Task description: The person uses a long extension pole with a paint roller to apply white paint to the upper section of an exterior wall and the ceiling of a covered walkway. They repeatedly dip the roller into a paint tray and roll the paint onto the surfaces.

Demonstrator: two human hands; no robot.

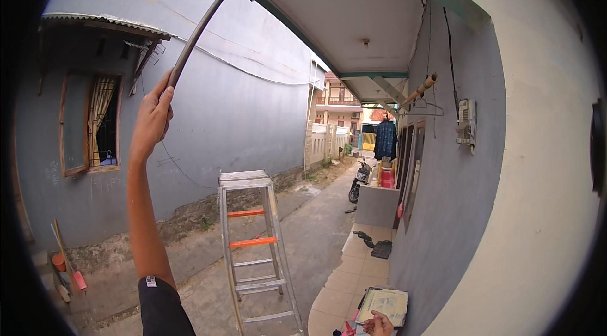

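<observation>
My left hand (154, 115) is raised at the left, its fingers wrapped around a long dark pole (204, 23). The pole slants up to the right past the green-painted eave edge, and its upper end lies outside the picture. Low at the bottom, my right hand (378, 324) shows with bent fingers, in front of the near edge of a paint tray (383, 303). Pale cream paint coats the tray. Whether those fingers hold anything is not clear.
An aluminium stepladder (258, 284) with orange treads stands on the concrete lane. A wall-mounted electricity meter (466, 121) and a bamboo pole (419, 89) project at the right. Sandals (364, 237) lie on the tiled ledge (332, 284). A motorbike (361, 179) is parked farther back.
</observation>
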